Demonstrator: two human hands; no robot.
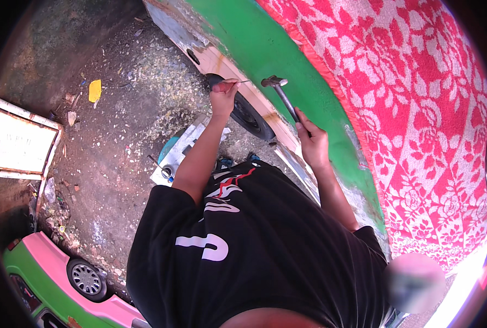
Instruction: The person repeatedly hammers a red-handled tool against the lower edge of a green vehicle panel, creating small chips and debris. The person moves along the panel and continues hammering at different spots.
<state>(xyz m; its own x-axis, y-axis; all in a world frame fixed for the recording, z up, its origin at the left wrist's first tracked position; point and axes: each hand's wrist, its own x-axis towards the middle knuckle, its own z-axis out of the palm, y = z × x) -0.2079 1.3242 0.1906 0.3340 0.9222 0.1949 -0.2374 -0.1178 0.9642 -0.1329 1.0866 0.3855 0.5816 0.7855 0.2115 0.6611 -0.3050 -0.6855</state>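
My left hand [223, 101] is closed round a red-handled screwdriver [221, 87], its thin shaft pointing right at the worn lower edge of a green car body panel [243, 33]. Whether the tip touches the panel cannot be made out. A hammer [287, 101] is gripped by its dark handle in my right hand [312, 143]. Its metal head is up in front of the green panel, a short way right of the screwdriver's tip. Below the panel edge, a black tyre [249, 117] shows partly behind my left hand and forearm.
A red and white floral blanket [413, 120] drapes over the car on the right. Near my feet lie a white board [169, 164] and a tool. Further left are gritty ground with a yellow scrap [94, 91], a framed white sign [20, 140] and a pink and green car [52, 273].
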